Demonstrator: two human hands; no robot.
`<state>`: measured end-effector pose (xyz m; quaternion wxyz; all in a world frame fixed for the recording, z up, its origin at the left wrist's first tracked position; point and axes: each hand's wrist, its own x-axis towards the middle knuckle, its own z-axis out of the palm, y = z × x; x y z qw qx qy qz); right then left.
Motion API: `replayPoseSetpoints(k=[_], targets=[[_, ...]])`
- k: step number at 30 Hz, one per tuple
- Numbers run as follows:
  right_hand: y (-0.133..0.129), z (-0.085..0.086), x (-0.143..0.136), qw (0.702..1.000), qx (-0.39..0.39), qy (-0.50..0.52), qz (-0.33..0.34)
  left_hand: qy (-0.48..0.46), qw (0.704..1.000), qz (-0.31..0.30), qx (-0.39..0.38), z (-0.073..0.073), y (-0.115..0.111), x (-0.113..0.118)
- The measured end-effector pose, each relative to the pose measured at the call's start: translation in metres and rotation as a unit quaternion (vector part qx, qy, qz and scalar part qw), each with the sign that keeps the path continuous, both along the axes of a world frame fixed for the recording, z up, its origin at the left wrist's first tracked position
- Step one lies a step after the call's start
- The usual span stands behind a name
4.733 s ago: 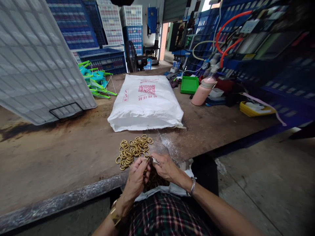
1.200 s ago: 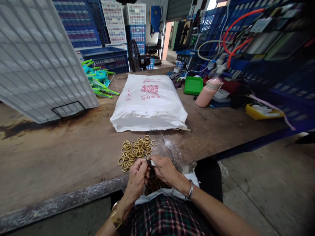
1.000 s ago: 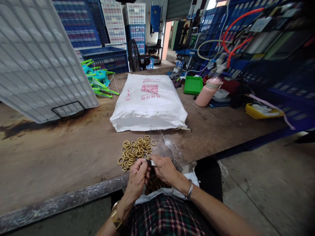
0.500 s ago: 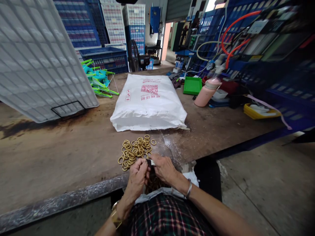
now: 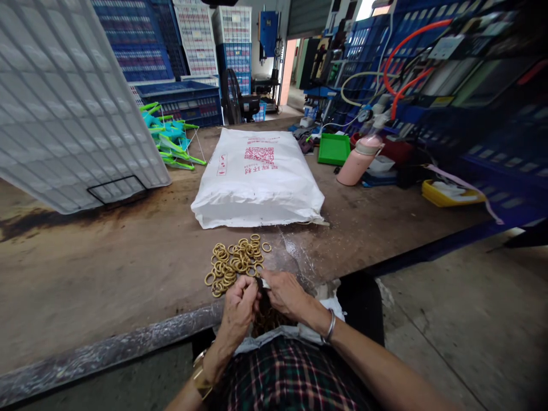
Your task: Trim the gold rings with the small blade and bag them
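Head view: both hands pinch a small dark piece beside brass-coloured rings.

Worn bench: ring pile, white sack, pink bottle, green tray, white crate.

Red QR code and unreadable red characters on white sack

Rings and sack (dead ahead) block; tabletop leftward open.
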<state>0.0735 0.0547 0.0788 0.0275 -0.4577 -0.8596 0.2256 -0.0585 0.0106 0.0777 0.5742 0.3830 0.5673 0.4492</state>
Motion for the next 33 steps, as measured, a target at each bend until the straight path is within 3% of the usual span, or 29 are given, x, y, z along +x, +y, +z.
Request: replayPoseSetpoints(k=[2, 5, 8, 11, 15, 25, 29, 33], targets=[[0.003, -0.002, 0.003, 1.000, -0.005, -0.014, 0.006, 0.000, 1.000, -0.007, 0.005, 0.005, -0.003, 0.001], [0.014, -0.003, 0.008, 0.998, 0.012, -0.043, -0.036, -0.017, 0.999, -0.047, 0.002, 0.013, -0.009, 0.004], [0.030, -0.004, 0.013, 0.994, 0.052, -0.044, -0.089, -0.103, 0.991, -0.083, -0.026, 0.018, -0.010, 0.008], [0.045, -0.005, 0.013, 0.986, 0.095, -0.027, -0.133, -0.198, 0.978, -0.047, -0.051, 0.014, -0.006, 0.008], [0.058, -0.006, 0.005, 0.978, 0.125, -0.039, -0.165, -0.257, 0.963, 0.007, -0.084, 0.004, -0.001, 0.003], [0.067, -0.007, 0.000, 0.976, 0.108, 0.000, -0.188, -0.322, 0.938, -0.012, -0.127, 0.000, 0.004, -0.004], [0.063, -0.008, 0.007, 0.977, 0.076, 0.076, -0.182, -0.310, 0.944, 0.001, -0.113, 0.002, 0.005, -0.003], [0.051, -0.007, 0.011, 0.958, -0.013, 0.233, -0.167, -0.196, 0.978, 0.051, -0.057, -0.001, 0.006, 0.000]])
